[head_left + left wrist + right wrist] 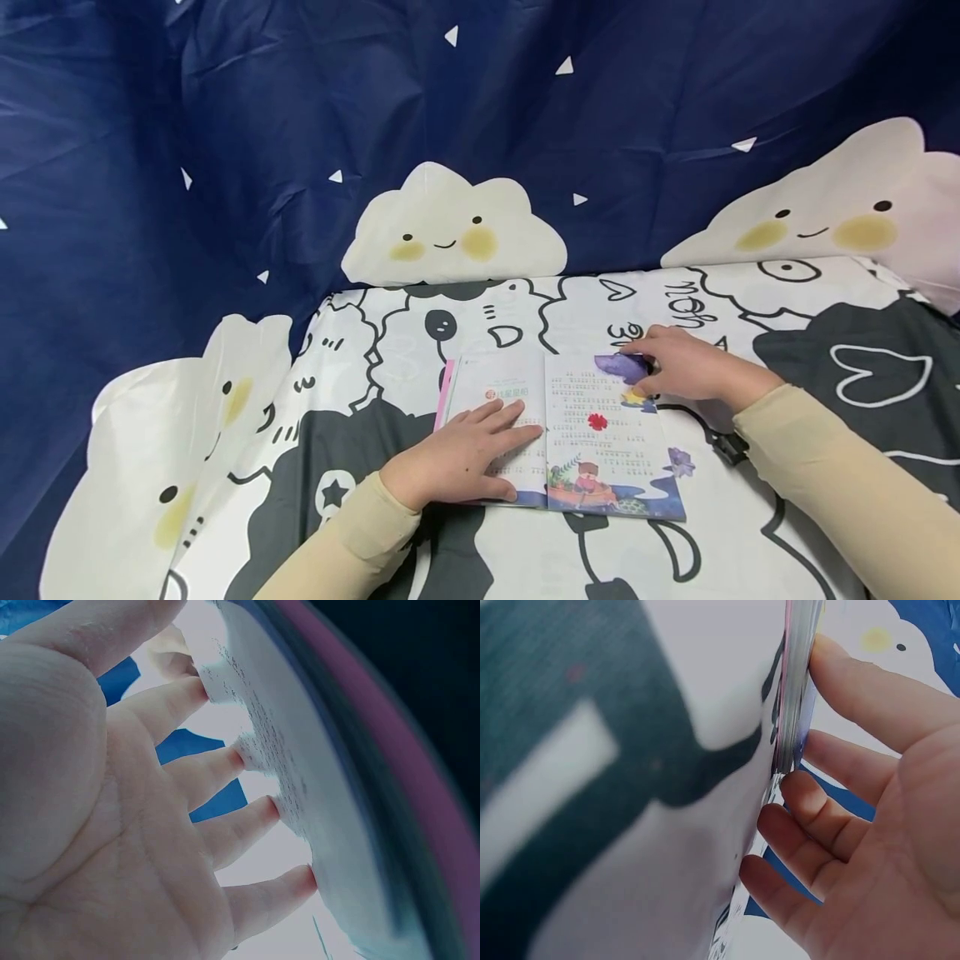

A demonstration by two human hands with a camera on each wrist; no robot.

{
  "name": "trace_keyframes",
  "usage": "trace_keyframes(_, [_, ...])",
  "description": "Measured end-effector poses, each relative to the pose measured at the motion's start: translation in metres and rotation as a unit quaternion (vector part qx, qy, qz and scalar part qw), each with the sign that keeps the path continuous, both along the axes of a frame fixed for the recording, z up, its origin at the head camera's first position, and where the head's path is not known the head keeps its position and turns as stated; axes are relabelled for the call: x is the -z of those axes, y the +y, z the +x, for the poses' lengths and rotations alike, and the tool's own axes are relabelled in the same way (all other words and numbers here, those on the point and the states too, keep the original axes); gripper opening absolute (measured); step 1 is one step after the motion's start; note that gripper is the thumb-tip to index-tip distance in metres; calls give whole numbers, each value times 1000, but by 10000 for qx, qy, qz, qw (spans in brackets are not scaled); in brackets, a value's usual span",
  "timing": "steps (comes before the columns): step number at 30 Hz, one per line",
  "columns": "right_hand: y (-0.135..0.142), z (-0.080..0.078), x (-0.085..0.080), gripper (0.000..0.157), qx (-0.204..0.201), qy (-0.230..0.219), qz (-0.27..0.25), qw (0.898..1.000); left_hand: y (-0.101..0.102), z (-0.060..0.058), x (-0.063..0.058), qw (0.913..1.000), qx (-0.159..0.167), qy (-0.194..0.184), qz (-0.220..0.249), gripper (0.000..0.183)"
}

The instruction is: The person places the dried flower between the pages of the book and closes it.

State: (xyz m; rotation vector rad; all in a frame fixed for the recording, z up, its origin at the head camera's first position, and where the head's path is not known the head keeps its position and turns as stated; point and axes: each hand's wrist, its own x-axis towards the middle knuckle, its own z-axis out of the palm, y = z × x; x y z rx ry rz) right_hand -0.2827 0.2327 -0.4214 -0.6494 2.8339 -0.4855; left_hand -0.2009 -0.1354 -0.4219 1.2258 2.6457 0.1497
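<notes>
An open picture book (pixel 573 454) lies on the patterned cloth, with text and coloured drawings on its pages. My left hand (pixel 468 454) rests on the left page with fingers spread. In the left wrist view its fingertips (pixel 296 881) touch the printed paper. At the top right corner of the right page is my right hand (pixel 686 367), thumb and forefinger touching the corner. The right wrist view shows the thumb (pixel 855 679) against the page edge and the other fingers loosely bent beside the book. A small red flower shape (pixel 597 422) is on the right page.
A black-and-white cartoon cloth (pixel 735 542) covers the surface under the book. A small purple flower shape (pixel 681 462) shows at the book's right edge. Behind hangs a dark blue curtain (pixel 262 100) with white clouds (pixel 450 242) and triangles.
</notes>
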Motion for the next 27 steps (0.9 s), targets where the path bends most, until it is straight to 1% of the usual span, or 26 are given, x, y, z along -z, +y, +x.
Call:
trace_keyframes(4, [0,2,1,72,36,110,19,9999,0,0,-1,10000,17,-12,-19,82])
trace_keyframes(11, [-1,5,1,66,16,593,129,9982,1,0,-2,10000,8,22,-59,81])
trace_keyframes(15, [0,5,1,62,7,690,87,9976,2,1,-3,10000,9,50,-61,81])
trace_keyframes(18, [1,5,0,50,64,730,-36,9973,2,1,-3,10000,11,31,-65,81])
trace_keyframes(22, [1,5,-1,20,184,931,-227,9952,2,0,-3,10000,24,19,-35,81])
trace_keyframes(23, [1,5,-2,15,204,998,-259,9945,2,0,-2,10000,25,15,-26,81])
trace_keyframes(24, [1,4,-2,14,206,1060,-296,9937,2,0,-2,10000,24,18,-22,81])
trace_keyframes(27, [1,5,-3,22,162,1150,-314,9927,1,0,-1,10000,11,-6,-26,82])
